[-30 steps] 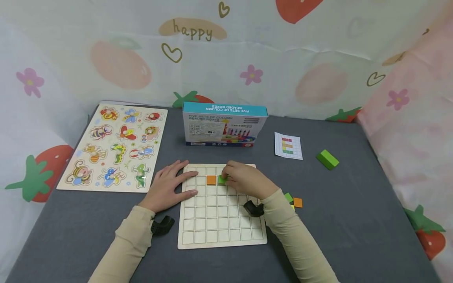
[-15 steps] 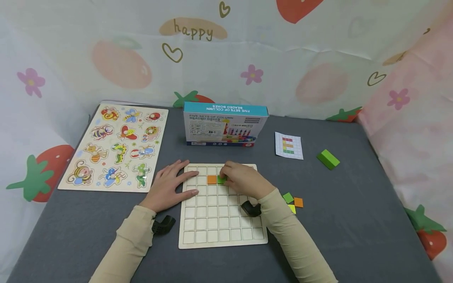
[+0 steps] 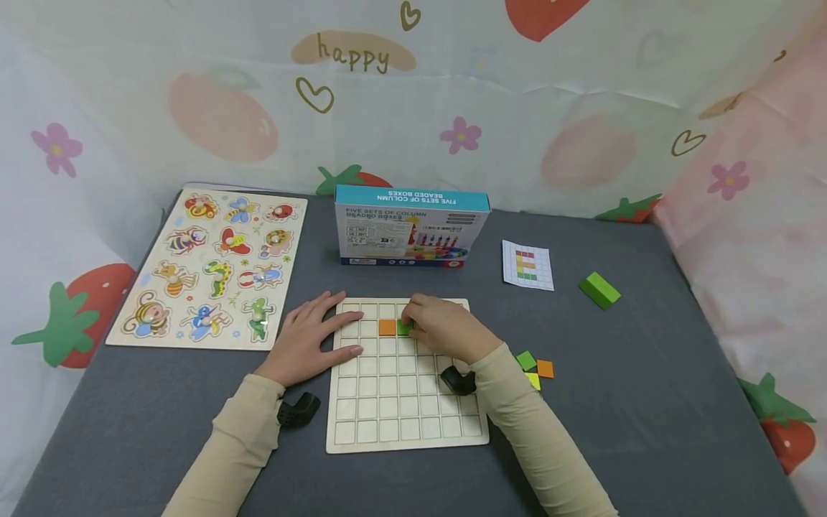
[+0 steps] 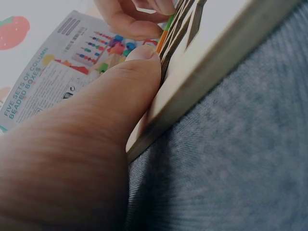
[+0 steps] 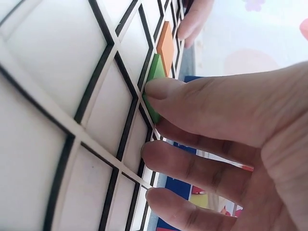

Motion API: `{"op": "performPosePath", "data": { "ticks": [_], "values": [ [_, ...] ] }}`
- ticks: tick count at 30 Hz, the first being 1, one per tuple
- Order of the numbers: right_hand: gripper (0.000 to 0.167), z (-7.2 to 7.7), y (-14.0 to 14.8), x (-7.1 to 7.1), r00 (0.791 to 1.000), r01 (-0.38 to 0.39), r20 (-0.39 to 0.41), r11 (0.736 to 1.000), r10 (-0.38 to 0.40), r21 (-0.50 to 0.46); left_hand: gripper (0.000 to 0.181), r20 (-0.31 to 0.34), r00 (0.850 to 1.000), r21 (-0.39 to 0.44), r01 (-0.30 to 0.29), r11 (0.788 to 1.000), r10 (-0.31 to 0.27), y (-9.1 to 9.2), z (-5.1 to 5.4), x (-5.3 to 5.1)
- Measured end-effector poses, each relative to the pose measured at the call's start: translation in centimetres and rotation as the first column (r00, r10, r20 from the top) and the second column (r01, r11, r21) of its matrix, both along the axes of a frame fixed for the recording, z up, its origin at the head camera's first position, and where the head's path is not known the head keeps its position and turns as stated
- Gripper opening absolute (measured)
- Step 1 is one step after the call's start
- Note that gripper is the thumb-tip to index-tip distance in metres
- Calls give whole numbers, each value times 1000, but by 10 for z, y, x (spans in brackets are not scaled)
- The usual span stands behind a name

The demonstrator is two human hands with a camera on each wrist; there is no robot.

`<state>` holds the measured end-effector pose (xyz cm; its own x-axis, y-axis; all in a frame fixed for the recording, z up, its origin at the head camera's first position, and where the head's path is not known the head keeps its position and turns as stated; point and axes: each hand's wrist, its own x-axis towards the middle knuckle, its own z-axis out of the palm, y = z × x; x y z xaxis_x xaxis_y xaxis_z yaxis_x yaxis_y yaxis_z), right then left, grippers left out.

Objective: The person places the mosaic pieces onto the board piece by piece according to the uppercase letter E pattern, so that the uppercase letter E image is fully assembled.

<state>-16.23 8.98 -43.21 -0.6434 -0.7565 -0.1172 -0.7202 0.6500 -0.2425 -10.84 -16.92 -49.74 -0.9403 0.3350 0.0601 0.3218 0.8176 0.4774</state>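
Note:
A pale wooden grid board (image 3: 409,409) lies on the table in front of me. My left hand (image 3: 309,341) rests over its left edge with the fingers spread and fairly straight. Over the upper part of the board, my right hand (image 3: 449,327) pinches a green square tile (image 3: 403,328) at a grid cell. In the right wrist view the thumb (image 5: 163,90) lies on the green tile (image 5: 155,67), and the index finger is partly hidden behind it. An orange square tile (image 3: 387,327) sits in the cell just left of the green one.
Loose green (image 3: 525,360), orange (image 3: 545,369) and yellow tiles (image 3: 533,380) lie beside the right forearm. A green block (image 3: 599,290) and a pattern card (image 3: 528,266) are farther right. Behind the board stands a box (image 3: 411,226); an insect puzzle board (image 3: 209,269) lies left.
Since one second ago, the right hand has shifted slightly left with the green tile, closer to the orange one. My left hand stays in place on the board's edge.

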Motion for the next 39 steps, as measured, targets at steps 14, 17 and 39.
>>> {"op": "performPosePath", "data": {
  "ticks": [14, 17, 39],
  "values": [
    [24, 16, 51, 12, 994, 96, -53, 995, -98, -37, 64, -16, 1000, 3, 11, 1000, -11, 0, -4, -1],
    [26, 20, 73, 19, 983, 170, -68, 985, -170, -16, 64, -21, 1000, -2, 10, 1000, -10, -1, -5, -2],
    [29, 7, 128, 34, 934, 327, 129, 942, -335, 79, 64, -25, 999, 5, 21, 1000, -21, -1, -3, -1]
  ]
}}
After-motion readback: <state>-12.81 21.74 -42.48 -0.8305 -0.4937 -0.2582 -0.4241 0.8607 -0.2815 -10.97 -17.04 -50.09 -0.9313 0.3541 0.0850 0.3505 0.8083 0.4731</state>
